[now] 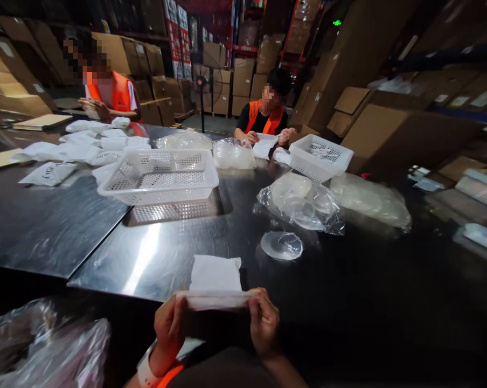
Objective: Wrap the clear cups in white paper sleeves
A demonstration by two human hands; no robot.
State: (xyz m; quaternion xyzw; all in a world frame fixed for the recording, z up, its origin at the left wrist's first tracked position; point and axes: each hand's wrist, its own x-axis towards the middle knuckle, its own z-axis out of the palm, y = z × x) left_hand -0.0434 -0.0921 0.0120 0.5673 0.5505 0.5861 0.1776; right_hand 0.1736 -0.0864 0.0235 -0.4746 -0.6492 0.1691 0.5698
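Observation:
A thin white pouch (pixel 218 301) is stretched between my two hands just over the table's near edge. My left hand (pixel 169 322) pinches its left end, thumb pressed against the fingers. At the opposite end, my right hand (pixel 264 318) grips it the same way. Right behind lies a flat white piece (pixel 216 272) like another pouch; whether it is joined to the held one I cannot tell. Farther right on the metal table (pixel 182 245) rests a clear round film-wrapped disc (pixel 282 246).
A white perforated basket (pixel 160 188) stands ahead. Several white packets (pixel 49 173) are piled on the left. Clear bags of round pieces (pixel 302 202) lie to the right, near a second basket (pixel 322 156). Two co-workers in orange vests sit across. Plastic bags (pixel 53 350) hang lower left.

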